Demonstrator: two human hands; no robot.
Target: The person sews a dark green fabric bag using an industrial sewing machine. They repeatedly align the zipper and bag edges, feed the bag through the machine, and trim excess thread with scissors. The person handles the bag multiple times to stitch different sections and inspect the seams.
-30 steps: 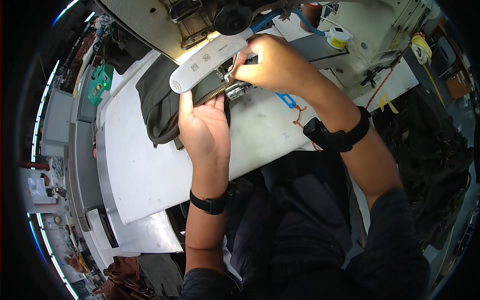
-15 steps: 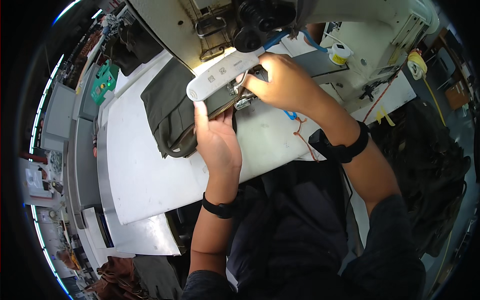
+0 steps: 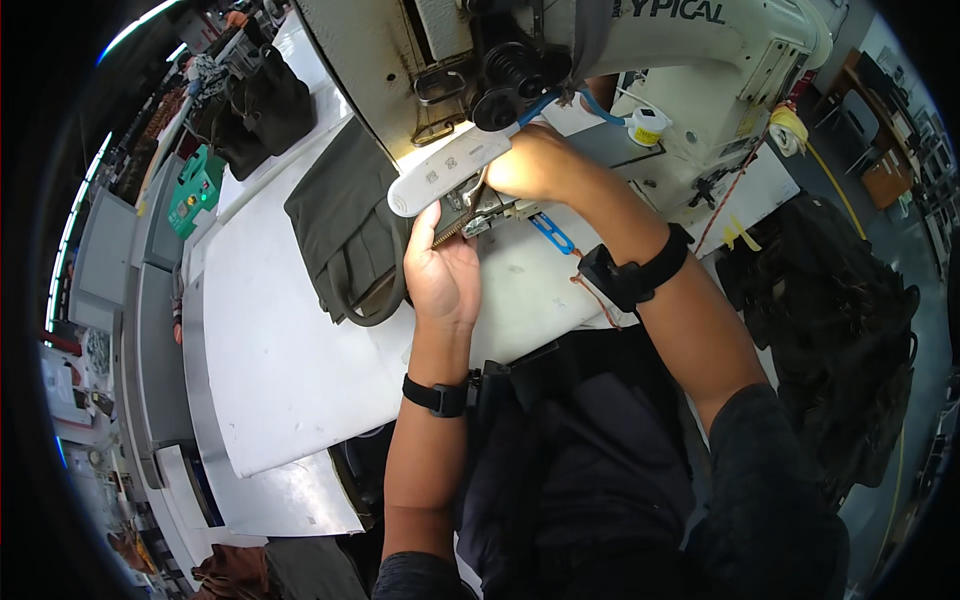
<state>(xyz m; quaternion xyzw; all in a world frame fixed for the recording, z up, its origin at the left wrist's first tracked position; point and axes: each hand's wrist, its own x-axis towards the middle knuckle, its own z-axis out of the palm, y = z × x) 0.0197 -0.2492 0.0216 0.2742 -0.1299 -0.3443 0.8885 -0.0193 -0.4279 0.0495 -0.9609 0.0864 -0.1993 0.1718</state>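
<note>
Bag point(image 3: 345, 230) of dark grey-green cloth lies on a white sewing table, its handle looped toward the worker and its zip point(image 3: 449, 233) running in by the metal foot point(image 3: 482, 222) of a sewing machine point(image 3: 690, 95). The left hand point(image 3: 441, 280), palm up, grips the zipped edge between thumb and curled fingers; the right hand point(image 3: 528, 168) is bunched beside the foot, its fingertips partly hidden by a white lamp point(image 3: 450, 172), so what it grips cannot be told. Both sit close to the stitching point, and a finger could be caught if the cloth slips inward, a danger made worse by the lamp blocking the view. Metal zip teeth, should the edge wander, might strike and snap a needle, itself out of sight here. The handle or a loose fold could be trapped under the foot if the bag's bulk swings round, and its weight may drag the line crooked. An orange cord point(image 3: 592, 290) dangles near the right forearm, where it could snag a sleeve or band. Farther off, dark bags point(image 3: 265, 112) stand beyond a green box point(image 3: 196, 190).
</note>
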